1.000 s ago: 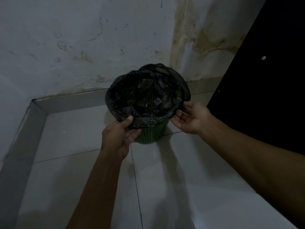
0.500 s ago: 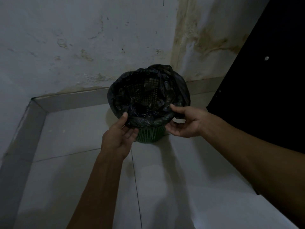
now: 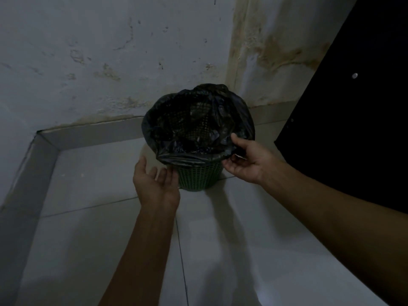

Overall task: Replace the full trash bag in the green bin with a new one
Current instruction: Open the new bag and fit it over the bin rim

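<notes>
right hand pinches the folded-over edge of the black bag at the near right of the rim, thumb on top, fingers tucked under the plastic. left hand is spread, palm up, just beside the bin's near left side, holding nothing; whether a fingertip brushes the mesh, can't tell. the risk: with only one side held, a tug could drag that thin film off the far rim, or tip the light green bin, since nothing steadies it. the bag drapes over the whole rim, lattice showing through inside. the bin stands on the pale tiled floor in the corner, near the stained wall, a dark panel off to the right.
</notes>
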`<move>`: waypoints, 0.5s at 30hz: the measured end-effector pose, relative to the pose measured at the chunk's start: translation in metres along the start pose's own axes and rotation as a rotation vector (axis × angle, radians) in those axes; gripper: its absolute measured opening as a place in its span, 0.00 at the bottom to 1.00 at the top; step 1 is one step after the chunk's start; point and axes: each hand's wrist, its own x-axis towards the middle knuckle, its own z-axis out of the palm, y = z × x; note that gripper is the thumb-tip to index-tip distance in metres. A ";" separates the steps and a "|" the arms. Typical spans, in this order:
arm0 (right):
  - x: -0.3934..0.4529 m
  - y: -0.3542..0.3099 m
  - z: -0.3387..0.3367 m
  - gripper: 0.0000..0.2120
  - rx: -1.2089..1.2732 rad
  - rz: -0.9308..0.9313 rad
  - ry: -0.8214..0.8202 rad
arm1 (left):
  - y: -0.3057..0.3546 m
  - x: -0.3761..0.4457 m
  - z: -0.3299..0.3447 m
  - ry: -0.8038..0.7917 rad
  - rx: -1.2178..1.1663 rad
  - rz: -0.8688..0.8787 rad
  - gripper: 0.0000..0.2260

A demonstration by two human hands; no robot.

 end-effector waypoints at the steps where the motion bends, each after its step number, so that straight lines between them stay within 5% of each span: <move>1: 0.001 0.001 0.000 0.10 -0.007 -0.009 0.002 | -0.008 -0.005 0.000 0.084 0.051 0.024 0.26; 3: 0.004 0.003 0.001 0.09 -0.012 -0.017 0.004 | -0.028 -0.020 0.002 0.119 0.147 0.025 0.27; 6: 0.003 0.005 0.002 0.09 -0.028 -0.025 -0.002 | -0.059 -0.041 0.008 -0.032 0.275 -0.014 0.23; 10: 0.001 0.008 0.001 0.10 -0.049 0.004 -0.033 | -0.061 -0.036 0.018 -0.068 0.349 0.013 0.03; 15: 0.004 0.005 -0.001 0.15 -0.173 -0.016 0.000 | -0.046 -0.022 0.019 -0.069 0.399 0.055 0.07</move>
